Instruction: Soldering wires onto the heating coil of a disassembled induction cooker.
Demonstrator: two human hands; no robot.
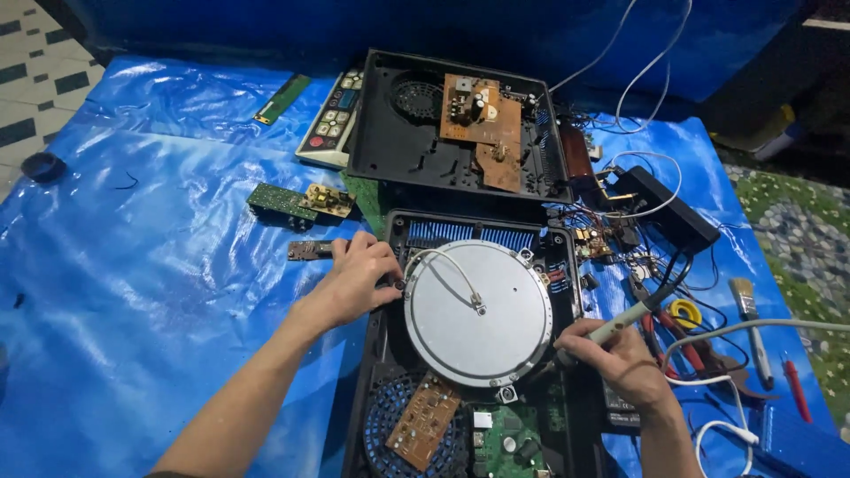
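Looking down at: an opened induction cooker base (390, 354) lying on a blue tarp (159, 265), guts all exposed

Left hand (359, 274): fingers curled down over the upper-left edge of the round silver coil disc (478, 314), gripping at its rim where it meets the black housing

Right hand (615, 354): closed around a soldering iron (620, 323), pale handle, held pen-style, tip aimed at the disc's lower-right rim; can't see the very tip clearly

Coil disc: sits in the middle of the near cooker base, flat, with a thin white wire (452, 270) looping across its top to a small sensor near centre

Below the disc: a brown circuit board (425, 420) lies tilted over the blue fan (390, 434), and a green board (509, 443) is just beside it to the right

Behind: a second black cooker shell (398, 142), open, with a brown board (482, 124) inside; a grey keypad panel (332, 119) leans at its left side

Left on the tarp: a couple of small green boards (301, 202) near each other, and a long narrow green strip (282, 97) farther back

Right side: messy pile of wires and small parts (611, 239), a black box (673, 208), a paintbrush (748, 314), a red-handled screwdriver (795, 389), and a white cable (753, 329) running off the edge
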